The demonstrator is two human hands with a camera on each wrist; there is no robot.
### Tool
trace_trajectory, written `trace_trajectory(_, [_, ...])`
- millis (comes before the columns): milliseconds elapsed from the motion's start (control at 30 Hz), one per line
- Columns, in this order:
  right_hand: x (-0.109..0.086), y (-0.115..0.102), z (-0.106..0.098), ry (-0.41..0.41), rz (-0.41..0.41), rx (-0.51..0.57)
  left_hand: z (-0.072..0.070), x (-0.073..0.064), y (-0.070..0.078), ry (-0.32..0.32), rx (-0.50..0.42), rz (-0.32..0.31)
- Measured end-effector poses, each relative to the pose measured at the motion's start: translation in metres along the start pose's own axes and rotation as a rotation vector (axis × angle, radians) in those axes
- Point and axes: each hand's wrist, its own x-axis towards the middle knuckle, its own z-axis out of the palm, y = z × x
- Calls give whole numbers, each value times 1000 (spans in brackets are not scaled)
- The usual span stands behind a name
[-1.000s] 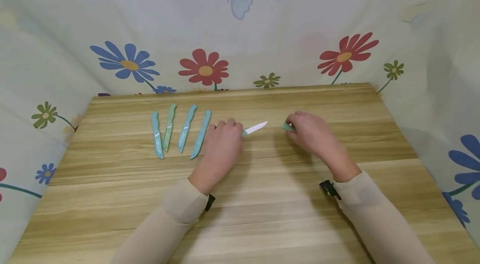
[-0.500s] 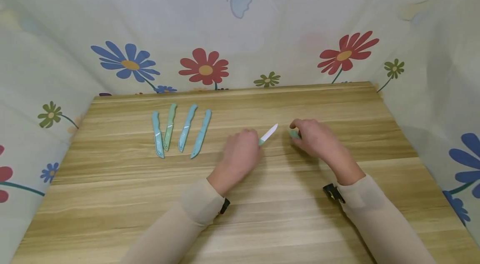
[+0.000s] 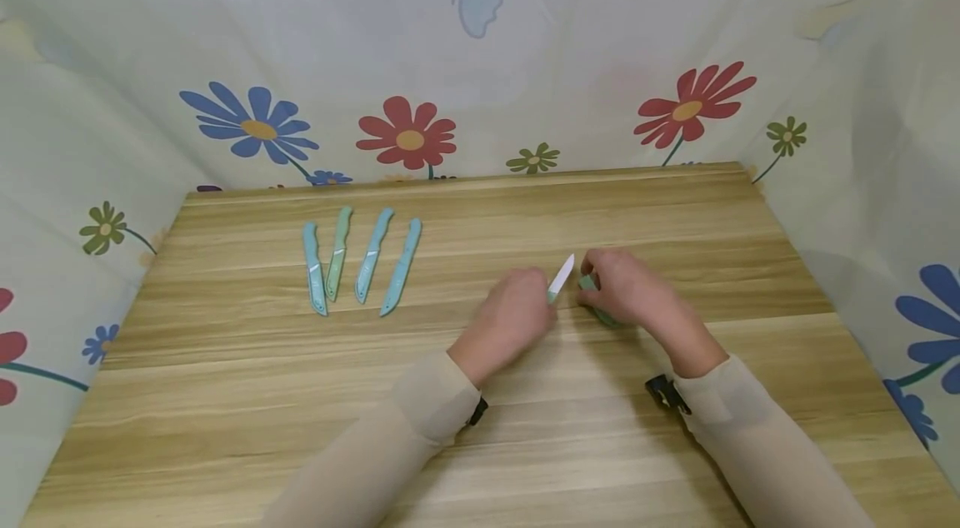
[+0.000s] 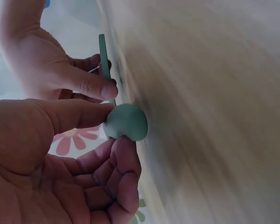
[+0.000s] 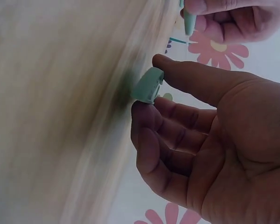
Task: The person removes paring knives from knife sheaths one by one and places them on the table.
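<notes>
My left hand pinches the green handle of a small paring knife, whose pale bare blade points up and to the right. In the left wrist view, the rounded handle end sits between thumb and fingers. Close by on the right, my right hand pinches a green knife sheath between thumb and fingertips; in the right wrist view the sheath is seen nearly end-on. Blade and sheath are a short gap apart, just above the table.
Several sheathed knives lie side by side on the left of the wooden table: blue ones, such as the rightmost knife, and one green knife. A flower-printed curtain hangs behind the table and at both sides.
My left hand has moved right and slightly nearer with the knife, its blade turning more upright. My right hand has come slightly nearer with the sheath, whose angle has turned. The gap between them has narrowed.
</notes>
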Motion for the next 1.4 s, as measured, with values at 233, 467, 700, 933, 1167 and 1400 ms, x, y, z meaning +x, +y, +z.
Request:
trace_trajectory(233, [1,-1,4,-6,9,-7,6,7,8,-22,28,-19])
trace_trajectory(467, [1,-3,5,-3,34,-21,16,24,4,-32,21,4])
trace_trajectory(700, [2,-5,4,-14,63,-27,40,51,-13,-52,4,4])
trace_trajectory(933, [1,-5,4,-18,59,-20,33,42,-3,-42,4,17])
trace_trajectory(1167, [-1,-6,3,-37,51,5,12,17,17,-78,-56,54])
trace_trajectory(1400, [-2,-5,3,-27,44,9,17,18,18,-71,-82,108])
